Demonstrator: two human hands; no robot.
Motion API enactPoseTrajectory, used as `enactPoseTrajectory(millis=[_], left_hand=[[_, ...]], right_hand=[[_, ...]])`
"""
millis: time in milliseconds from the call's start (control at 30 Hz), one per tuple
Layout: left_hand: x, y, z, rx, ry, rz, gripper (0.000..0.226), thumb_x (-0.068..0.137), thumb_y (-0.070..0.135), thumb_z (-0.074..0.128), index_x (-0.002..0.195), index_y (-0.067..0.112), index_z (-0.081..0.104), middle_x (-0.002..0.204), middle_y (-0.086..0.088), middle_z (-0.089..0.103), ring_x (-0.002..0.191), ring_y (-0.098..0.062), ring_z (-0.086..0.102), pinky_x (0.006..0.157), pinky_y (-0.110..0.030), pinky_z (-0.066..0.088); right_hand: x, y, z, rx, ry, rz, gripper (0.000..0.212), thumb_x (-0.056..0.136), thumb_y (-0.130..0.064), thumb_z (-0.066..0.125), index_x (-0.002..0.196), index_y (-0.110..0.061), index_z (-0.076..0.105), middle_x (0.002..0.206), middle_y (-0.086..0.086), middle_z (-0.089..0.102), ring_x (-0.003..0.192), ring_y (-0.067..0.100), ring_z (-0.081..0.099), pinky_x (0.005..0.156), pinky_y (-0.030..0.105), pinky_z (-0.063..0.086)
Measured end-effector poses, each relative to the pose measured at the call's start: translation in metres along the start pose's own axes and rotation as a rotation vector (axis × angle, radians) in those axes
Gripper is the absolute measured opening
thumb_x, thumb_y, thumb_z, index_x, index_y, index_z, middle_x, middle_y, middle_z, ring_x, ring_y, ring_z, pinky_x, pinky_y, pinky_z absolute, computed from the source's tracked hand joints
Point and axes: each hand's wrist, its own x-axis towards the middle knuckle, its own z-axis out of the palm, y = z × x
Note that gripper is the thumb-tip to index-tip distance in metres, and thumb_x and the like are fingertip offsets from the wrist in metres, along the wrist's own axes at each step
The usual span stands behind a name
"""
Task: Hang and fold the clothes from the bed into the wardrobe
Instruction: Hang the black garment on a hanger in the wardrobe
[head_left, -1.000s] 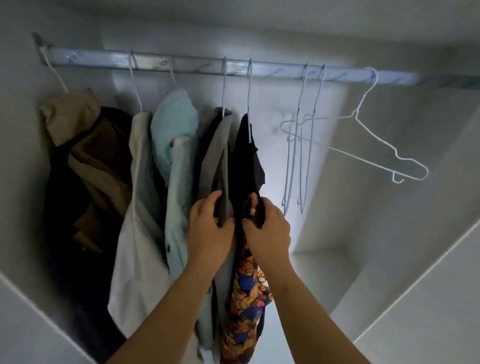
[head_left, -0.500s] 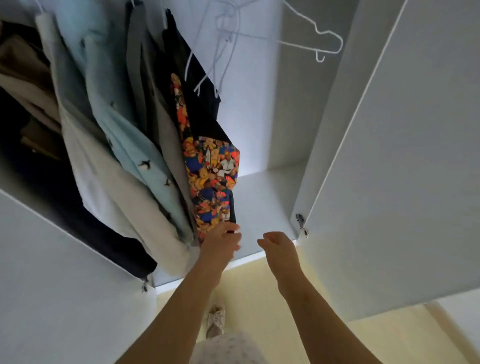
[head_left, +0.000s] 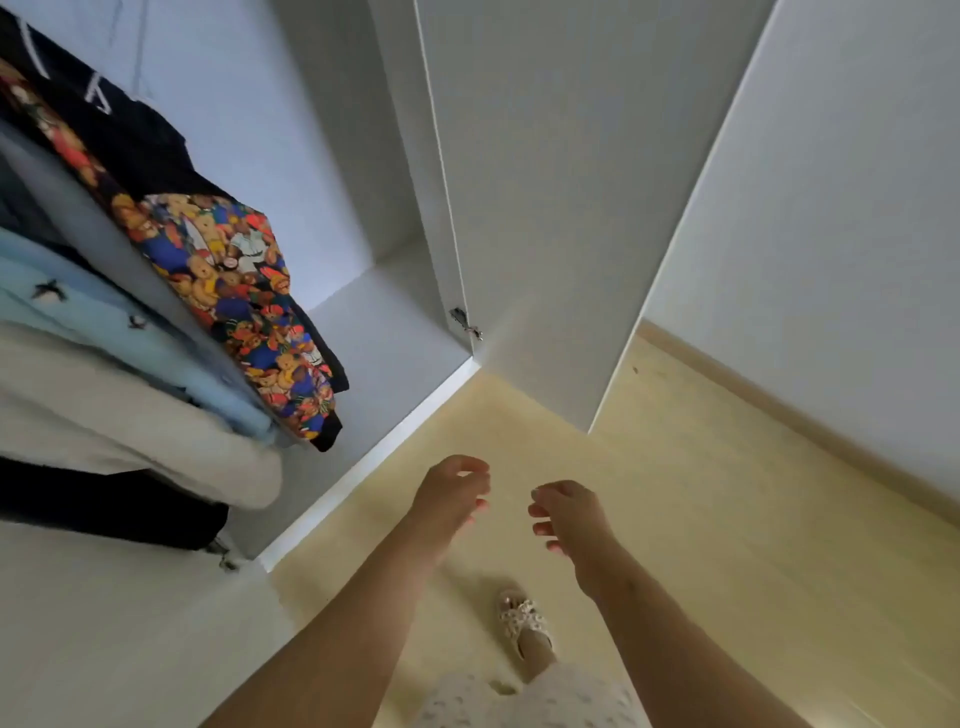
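Clothes hang inside the white wardrobe (head_left: 374, 332) at the left: a dark garment with a colourful teddy-bear lining (head_left: 244, 291), a light blue shirt (head_left: 104, 332), a cream garment (head_left: 135, 441) and a black one (head_left: 104, 504) at the bottom. My left hand (head_left: 452, 493) and my right hand (head_left: 569, 512) hover over the yellow floor in front of the wardrobe, apart from the clothes. Both have loosely curled fingers and hold nothing. The rail and the bed are out of view.
The open wardrobe door (head_left: 571, 182) stands at the right with a hinge (head_left: 466, 322) at its lower corner. The left door (head_left: 104, 623) fills the lower left. A white wall (head_left: 831, 260) with a skirting board runs along the right. My slippered foot (head_left: 522, 621) is below my hands.
My view has tilted down from the rail to the floor. Both hands let go of the teddy-bear garment and drew back out of the wardrobe, now hanging free over the floor.
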Motion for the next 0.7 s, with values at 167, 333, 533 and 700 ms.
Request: enactPoseTrajectory(millis=[167, 333, 533, 700], left_hand=[[-0.042, -0.046, 0.056, 0.159, -0.143, 0.026, 0.014, 0.090, 0.011, 0.050, 0.086, 0.022, 0.058, 0.075, 0.002, 0.058, 0.061, -0.012, 0.056, 0.057, -0.023, 0.038], [-0.085, -0.077, 0.125, 0.360, -0.304, 0.070, 0.012, 0.092, 0.017, 0.049, 0.092, 0.023, 0.058, 0.082, 0.003, 0.062, 0.066, -0.010, 0.058, 0.063, -0.023, 0.043], [-0.150, -0.090, 0.228, 0.552, -0.492, 0.222, 0.013, 0.090, 0.013, 0.049, 0.092, 0.022, 0.059, 0.076, 0.006, 0.058, 0.066, -0.010, 0.056, 0.057, -0.021, 0.040], [-0.222, -0.119, 0.330, 0.669, -0.629, 0.286, 0.017, 0.091, 0.010, 0.046, 0.087, 0.022, 0.056, 0.070, 0.005, 0.055, 0.058, -0.010, 0.050, 0.053, -0.021, 0.035]], right_hand=[[-0.057, 0.075, -0.045, 0.091, 0.150, 0.085, 0.008, 0.093, -0.012, 0.049, 0.088, -0.011, 0.056, 0.076, 0.002, 0.057, 0.061, 0.015, 0.050, 0.053, 0.022, 0.035], [-0.115, 0.143, -0.099, 0.252, 0.314, 0.154, 0.010, 0.093, -0.014, 0.049, 0.090, -0.012, 0.057, 0.079, 0.002, 0.057, 0.063, 0.014, 0.051, 0.056, 0.023, 0.036], [-0.174, 0.199, -0.180, 0.506, 0.515, 0.105, 0.013, 0.092, -0.012, 0.048, 0.082, -0.015, 0.056, 0.076, 0.001, 0.055, 0.060, 0.014, 0.049, 0.054, 0.022, 0.034], [-0.236, 0.259, -0.268, 0.647, 0.672, 0.094, 0.015, 0.092, -0.011, 0.048, 0.080, -0.016, 0.054, 0.074, 0.000, 0.055, 0.059, 0.013, 0.049, 0.054, 0.021, 0.034]])
